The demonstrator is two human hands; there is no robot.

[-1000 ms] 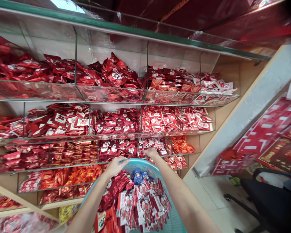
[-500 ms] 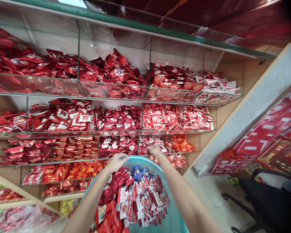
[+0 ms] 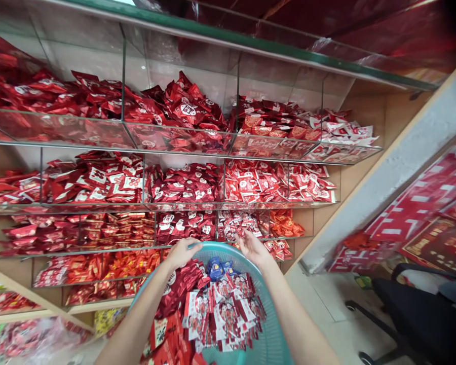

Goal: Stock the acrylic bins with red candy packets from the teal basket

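My left hand (image 3: 183,252) is closed over the far rim of a turquoise plastic basket (image 3: 277,304). Just beyond the rim's far right side, my right hand (image 3: 252,250) is turned partly palm up with curled fingers, in front of a compartment of small red-and-white packets (image 3: 240,222). Whatever it holds blends with the packets behind. Inside the basket lie white-and-red packets with printed figures (image 3: 226,314), dark red packets (image 3: 184,284), larger bright red packets (image 3: 171,337) and a few blue packets (image 3: 216,268).
Glass-fronted shelves (image 3: 182,138) with dividers hold heaps of red packets (image 3: 186,111). Orange packets (image 3: 287,223) fill a bin to the right. Below left are plastic-bagged goods (image 3: 34,339). A black wheeled chair (image 3: 414,314) stands at lower right by red printed goods (image 3: 414,208).
My right hand has drawn back from the red-and-white packets toward the basket and rolled palm upward, fingers curled. My left hand stays on the rim.
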